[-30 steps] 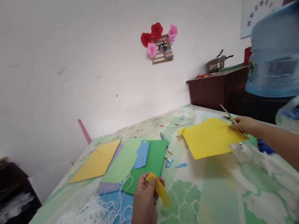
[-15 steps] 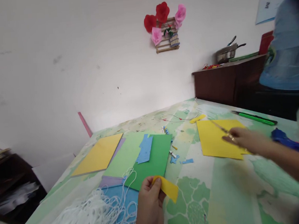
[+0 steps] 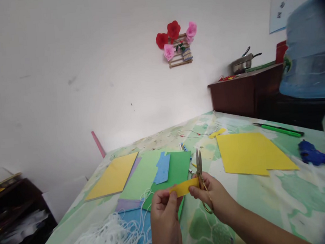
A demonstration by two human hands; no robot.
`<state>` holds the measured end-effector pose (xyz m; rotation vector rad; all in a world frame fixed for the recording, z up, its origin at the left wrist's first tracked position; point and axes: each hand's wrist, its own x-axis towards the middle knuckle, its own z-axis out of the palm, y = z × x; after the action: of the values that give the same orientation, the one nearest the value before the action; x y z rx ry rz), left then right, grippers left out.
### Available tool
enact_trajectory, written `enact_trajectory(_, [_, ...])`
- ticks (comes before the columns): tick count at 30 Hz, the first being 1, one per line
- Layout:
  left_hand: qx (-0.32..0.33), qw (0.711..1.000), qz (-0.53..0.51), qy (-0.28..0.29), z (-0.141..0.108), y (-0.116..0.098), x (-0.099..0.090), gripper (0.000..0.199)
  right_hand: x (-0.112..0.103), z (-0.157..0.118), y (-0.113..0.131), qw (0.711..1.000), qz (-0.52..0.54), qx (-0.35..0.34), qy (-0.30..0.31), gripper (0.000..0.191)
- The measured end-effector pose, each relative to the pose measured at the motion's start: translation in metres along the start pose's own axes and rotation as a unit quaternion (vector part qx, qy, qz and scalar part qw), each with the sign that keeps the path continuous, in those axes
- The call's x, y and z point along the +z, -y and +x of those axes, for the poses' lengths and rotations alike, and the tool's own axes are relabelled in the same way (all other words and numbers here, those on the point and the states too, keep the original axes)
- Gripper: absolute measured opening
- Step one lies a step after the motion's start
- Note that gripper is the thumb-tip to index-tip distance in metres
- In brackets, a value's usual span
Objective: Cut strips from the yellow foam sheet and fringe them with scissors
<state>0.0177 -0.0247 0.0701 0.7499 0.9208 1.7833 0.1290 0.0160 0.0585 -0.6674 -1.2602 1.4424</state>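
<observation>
My left hand (image 3: 166, 216) pinches the left end of a small yellow strip (image 3: 184, 187) between thumb and fingers. At the strip's right end, the thumb of my right hand (image 3: 214, 197) touches it. Gold-handled scissors (image 3: 199, 168) are held in my right hand, their blades pointing up and slightly apart. Beneath and behind the strip lie a dark green sheet (image 3: 180, 162), a light green sheet (image 3: 140, 173) and a cut blue piece (image 3: 162, 168). A larger yellow sheet (image 3: 247, 152) with a notched lower edge lies to the right.
White string (image 3: 104, 241) is heaped at the front left. An orange-yellow sheet (image 3: 113, 175) lies behind it. A green cutter (image 3: 281, 129) and a blue tool (image 3: 319, 155) lie at the right. Against the wall is a brown cabinet (image 3: 231, 97).
My right hand has moved left with the scissors, from over the large yellow sheet to the small strip. The strip has been raised and turned nearly level. The view has shifted slightly.
</observation>
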Motion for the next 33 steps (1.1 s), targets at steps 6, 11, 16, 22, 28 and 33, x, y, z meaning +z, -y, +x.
enact_trajectory(6, [-0.104, 0.991, 0.016, 0.085, 0.002, 0.017, -0.011, 0.025, -0.005, 0.0, -0.01, 0.998, 0.018, 0.021, 0.05, 0.014])
enact_trajectory(11, [-0.078, 0.994, 0.065, 0.036, 0.011, 0.02, -0.015, 0.013, -0.005, -0.003, -0.026, 0.993, -0.016, 0.069, 0.092, 0.015])
enact_trajectory(16, [-0.061, 0.993, 0.097, 0.025, 0.026, 0.016, -0.017, 0.007, -0.01, -0.002, -0.029, 0.987, -0.094, 0.09, 0.096, 0.011])
enact_trajectory(22, [-0.119, 0.976, 0.177, 0.048, 0.027, 0.022, -0.025, 0.001, -0.028, 0.004, -0.026, 0.955, -0.231, 0.114, 0.15, 0.015])
enact_trajectory(28, [-0.16, 0.961, 0.221, 0.046, 0.023, 0.035, -0.033, 0.019, -0.057, 0.002, -0.022, 0.813, -0.572, 0.019, 0.111, 0.023])
enact_trajectory(33, [-0.15, 0.96, 0.221, 0.081, 0.027, 0.042, -0.034, 0.017, -0.069, 0.0, -0.02, 0.759, -0.635, 0.038, 0.137, 0.026])
